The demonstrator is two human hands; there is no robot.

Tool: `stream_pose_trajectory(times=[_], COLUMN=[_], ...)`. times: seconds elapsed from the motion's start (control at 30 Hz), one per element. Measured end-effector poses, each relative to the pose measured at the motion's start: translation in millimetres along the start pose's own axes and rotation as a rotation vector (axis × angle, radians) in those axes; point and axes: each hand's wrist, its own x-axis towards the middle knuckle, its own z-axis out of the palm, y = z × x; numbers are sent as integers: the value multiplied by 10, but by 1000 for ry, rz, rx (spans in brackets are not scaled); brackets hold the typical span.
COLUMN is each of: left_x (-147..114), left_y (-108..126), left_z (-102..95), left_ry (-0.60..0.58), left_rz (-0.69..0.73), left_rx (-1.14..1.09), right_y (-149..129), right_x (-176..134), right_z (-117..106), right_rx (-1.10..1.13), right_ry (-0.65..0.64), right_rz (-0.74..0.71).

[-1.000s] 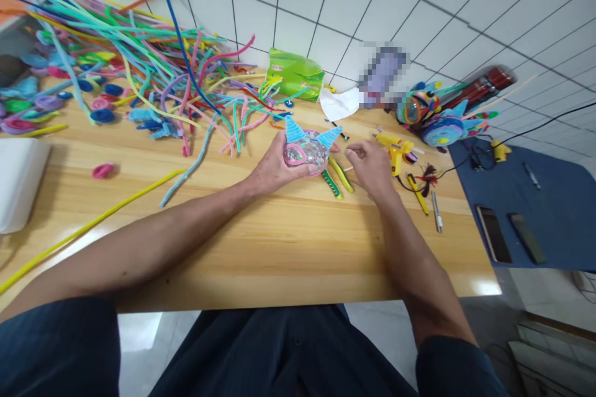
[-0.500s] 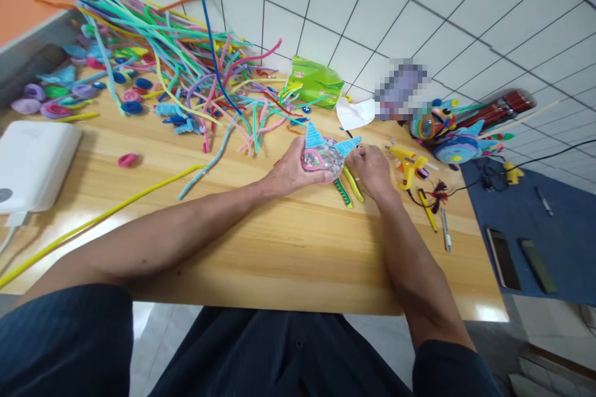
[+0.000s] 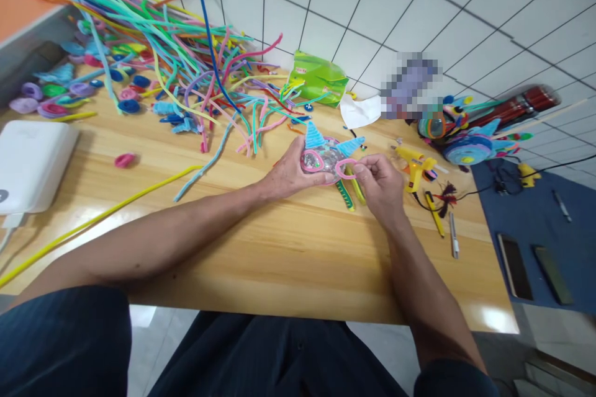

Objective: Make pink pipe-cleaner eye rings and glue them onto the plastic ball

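Note:
My left hand (image 3: 292, 169) is closed around the edge of a round silvery craft piece (image 3: 328, 159) with a pink rim. Two blue pipe-cleaner triangles (image 3: 315, 136) stick up from its top, and a pink ring (image 3: 311, 161) sits on its left side. Between the fingertips of my right hand (image 3: 379, 183) is a second pink pipe-cleaner ring (image 3: 345, 169), held over the piece's right side; I cannot tell if it touches. Partly hidden beneath lie pliers (image 3: 345, 195) with green and yellow handles.
Many pipe cleaners (image 3: 186, 56) heap at the back left, beside a green packet (image 3: 319, 77). A yellow glue gun (image 3: 414, 167), a yellow cutter (image 3: 434, 216) and another cutter (image 3: 454, 237) lie on the right. A white power bank (image 3: 35, 164) rests at left.
My right hand has turned and now shows a pink ring at its fingertips, in front of the craft piece. My left hand keeps its hold; the view has shifted slightly.

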Motion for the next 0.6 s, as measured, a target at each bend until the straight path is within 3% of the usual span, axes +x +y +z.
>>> stream_pose_trajectory(times=[0.2, 0.6], left_x=[-10, -10], left_y=[12, 65], left_z=[5, 18], left_ry=[8, -5], left_rz=[-61, -51], left_rx=[-41, -97], right_y=[6, 69], right_x=[38, 29], right_z=[34, 70], right_rx=[-8, -17], right_ry=[18, 42], right_rz=[-11, -77])
